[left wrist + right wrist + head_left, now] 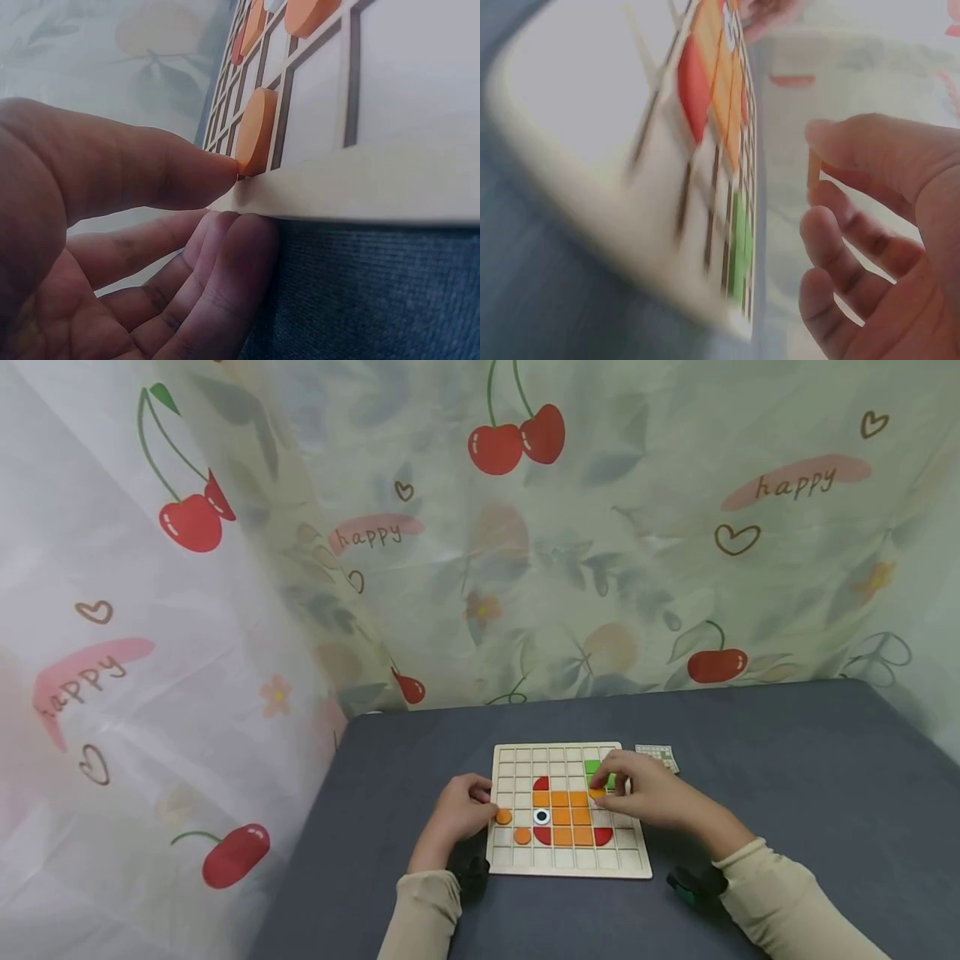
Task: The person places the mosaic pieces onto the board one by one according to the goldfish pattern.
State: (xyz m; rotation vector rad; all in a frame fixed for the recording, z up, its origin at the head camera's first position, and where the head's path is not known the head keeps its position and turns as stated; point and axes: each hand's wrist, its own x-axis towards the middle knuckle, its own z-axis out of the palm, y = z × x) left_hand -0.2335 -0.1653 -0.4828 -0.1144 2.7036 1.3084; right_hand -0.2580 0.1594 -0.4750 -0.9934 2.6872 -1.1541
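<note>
A pale wooden grid board (551, 865) lies on the table with a pattern of coloured pieces set in its cells. My left hand (462, 808) grips the board's left edge, thumb on top beside a round orange piece (256, 131) and the other fingers against the side. My right hand (647, 785) is over the upper right of the pattern, pinching a round orange piece (596, 793) between thumb and forefinger. Near those fingers lies a green piece (592, 767). Orange squares (580, 816), red rounded pieces (603, 836) and a white eye piece (542, 816) form the pattern.
Another round orange piece (522, 836) sits at the lower left of the grid. A small printed card (658, 756) lies past the board's right corner, partly behind the right hand. A cherry-patterned curtain (525, 568) hangs behind the dark grey table (420, 743).
</note>
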